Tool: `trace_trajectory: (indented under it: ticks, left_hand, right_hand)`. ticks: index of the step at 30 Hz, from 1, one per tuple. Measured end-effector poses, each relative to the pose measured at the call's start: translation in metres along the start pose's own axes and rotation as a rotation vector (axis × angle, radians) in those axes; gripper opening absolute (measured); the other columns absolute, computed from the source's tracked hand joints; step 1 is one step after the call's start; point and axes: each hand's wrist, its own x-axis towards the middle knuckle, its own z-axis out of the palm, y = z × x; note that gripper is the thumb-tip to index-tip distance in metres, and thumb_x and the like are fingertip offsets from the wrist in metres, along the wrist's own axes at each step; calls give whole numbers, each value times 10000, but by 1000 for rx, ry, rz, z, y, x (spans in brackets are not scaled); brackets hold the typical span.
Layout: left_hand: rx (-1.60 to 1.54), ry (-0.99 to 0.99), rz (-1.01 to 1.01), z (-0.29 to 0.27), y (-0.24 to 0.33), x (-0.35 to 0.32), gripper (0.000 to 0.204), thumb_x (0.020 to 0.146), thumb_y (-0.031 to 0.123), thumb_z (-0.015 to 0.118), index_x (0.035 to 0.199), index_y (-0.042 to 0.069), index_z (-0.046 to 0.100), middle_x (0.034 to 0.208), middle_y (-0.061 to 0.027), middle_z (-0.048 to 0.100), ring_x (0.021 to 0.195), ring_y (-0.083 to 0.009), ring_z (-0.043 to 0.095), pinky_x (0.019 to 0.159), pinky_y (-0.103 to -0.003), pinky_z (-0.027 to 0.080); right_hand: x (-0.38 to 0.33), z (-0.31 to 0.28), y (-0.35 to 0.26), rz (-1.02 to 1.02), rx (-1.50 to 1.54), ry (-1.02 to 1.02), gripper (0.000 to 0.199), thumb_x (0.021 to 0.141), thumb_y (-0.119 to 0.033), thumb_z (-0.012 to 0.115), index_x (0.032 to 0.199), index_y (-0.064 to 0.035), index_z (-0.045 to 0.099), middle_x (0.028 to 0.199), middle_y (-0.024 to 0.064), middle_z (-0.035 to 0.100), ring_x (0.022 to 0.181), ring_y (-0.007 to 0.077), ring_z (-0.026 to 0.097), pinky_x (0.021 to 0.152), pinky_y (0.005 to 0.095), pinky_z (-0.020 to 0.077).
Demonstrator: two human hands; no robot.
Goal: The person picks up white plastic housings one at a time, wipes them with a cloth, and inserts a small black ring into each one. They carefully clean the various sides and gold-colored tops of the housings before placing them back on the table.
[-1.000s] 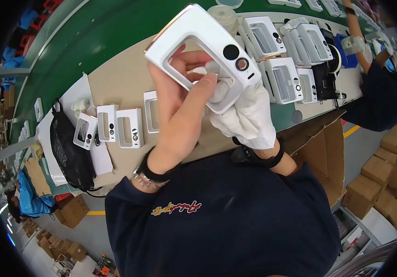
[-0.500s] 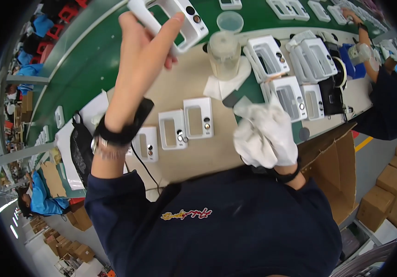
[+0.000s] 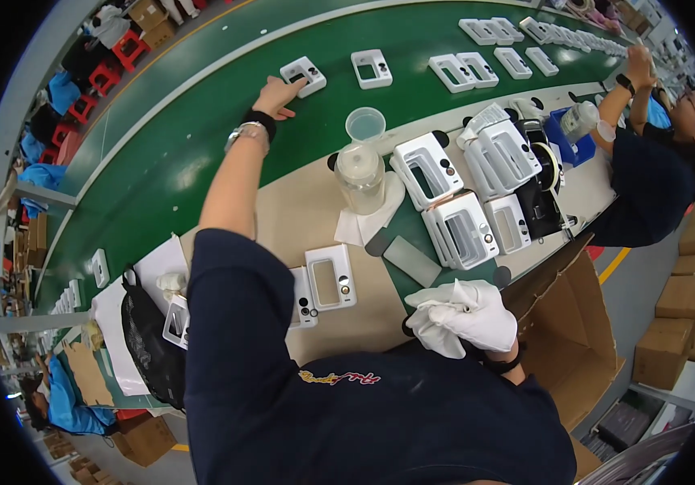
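Note:
My left hand (image 3: 273,94) reaches far out over the green conveyor belt (image 3: 170,162), its fingers on a white rectangular frame part (image 3: 303,75) that lies flat on the belt. A dark watch and band sit on that wrist. My right hand (image 3: 462,317), in a white glove, rests near the table's front edge and is bunched around a white cloth. Two more white frame parts (image 3: 330,279) lie on the beige table mat just in front of my chest.
A clear plastic jar (image 3: 360,174) and a clear cup (image 3: 365,124) stand mid-table. Trays of white frame parts (image 3: 452,202) sit to the right. More parts (image 3: 465,71) ride the belt. A black bag (image 3: 149,339) lies at left, an open cardboard box (image 3: 566,323) at right, beside a co-worker (image 3: 654,178).
My left hand has carried the white frame part away from my face and out onto the belt. My gloved right hand has dropped to the table's front edge.

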Motion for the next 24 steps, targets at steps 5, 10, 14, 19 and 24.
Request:
trace_trajectory:
  ticks: [5,10,14,19,24]
  left_hand:
    - [418,24,434,-28,-27,-89,596,772,348,562,1250,60,354,1051,-169,505,713,-194,567,621,-285,460]
    - [633,-74,690,-12,-88,-238,470,767,286,560,1169,70,450,1019,-182,510,853,-266,531,750,-335,425]
    - [821,238,932,22,-117,-277,394,762,237,564,1088,31,481,959,-207,532,839,-295,534,740,-351,424]
    - [403,56,669,23,-104,-299,341,764,132,541,1067,38,415,867,-169,553,708,-247,536,600,-305,423]
    - [-420,-109,488,23,-74,-350,317,786,26,455,1074,84,337,713,-66,552,423,-100,437,388,-208,326]
  right_hand:
    - [7,-12,19,-250,18,-16,278,828,-149,554,1030,42,551,913,107,618,775,127,589,689,231,462]
    - [-2,-6,40,-401,134,397,421,856,-326,435,1025,58,477,933,163,568,795,195,567,694,297,459]
    - [3,-3,49,-471,454,367,425,877,-307,390,1075,64,454,943,156,563,798,200,566,711,305,457]
    - [4,20,45,-495,439,375,427,890,-293,353,1110,61,446,1005,163,540,871,201,551,761,309,445]
    - [18,56,24,-526,-35,327,352,857,-188,463,1130,34,454,1109,135,505,969,172,507,811,263,412]
